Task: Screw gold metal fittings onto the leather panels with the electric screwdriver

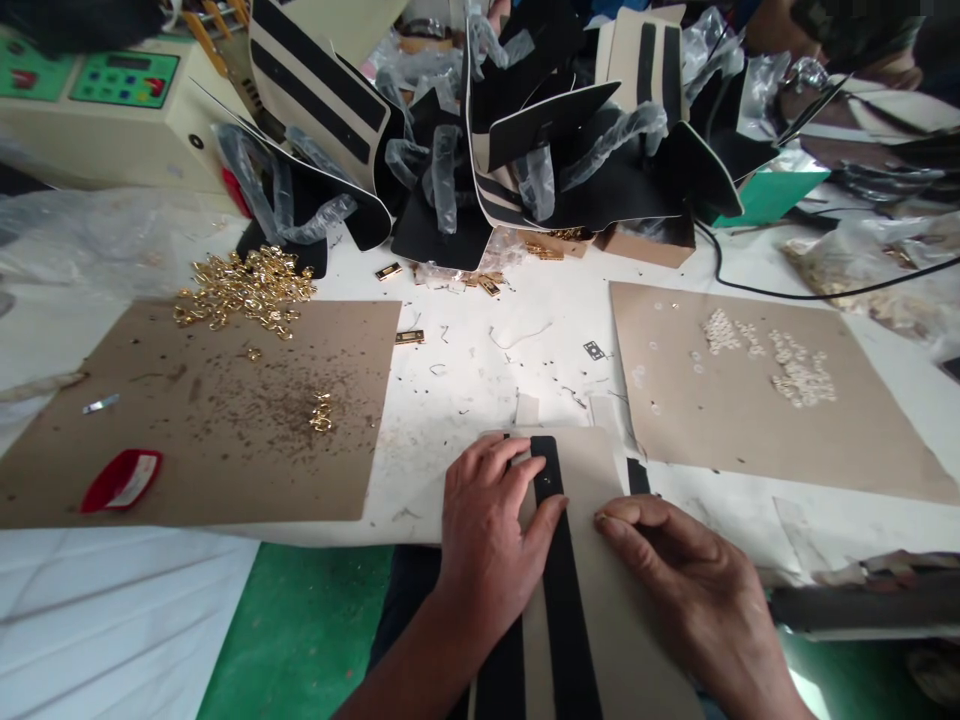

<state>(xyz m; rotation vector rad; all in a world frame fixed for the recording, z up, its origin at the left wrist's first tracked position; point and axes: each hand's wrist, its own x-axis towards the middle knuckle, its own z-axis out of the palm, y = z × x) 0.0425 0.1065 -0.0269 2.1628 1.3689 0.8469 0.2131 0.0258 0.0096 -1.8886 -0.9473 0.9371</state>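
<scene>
A beige panel with black stripes [592, 465] lies at the table's front edge and runs down toward me. My left hand [491, 530] rests on it, fingers spread, with thumb and fingertips around small marks or holes near the top of one black stripe. To the right, just over the beige part, my right hand [686, 570] pinches thumb and forefinger together. A tiny thing may be between those fingertips, too small to name.
Gold clasps [251, 285] are heaped on the left brown board [225, 490], near a red object [122, 480]. Small whitish pieces [802, 370] lie on the right brown board [697, 440]. Striped bag parts [322, 90] with plastic-wrapped handles crowd the back. A black cable [795, 295] crosses right.
</scene>
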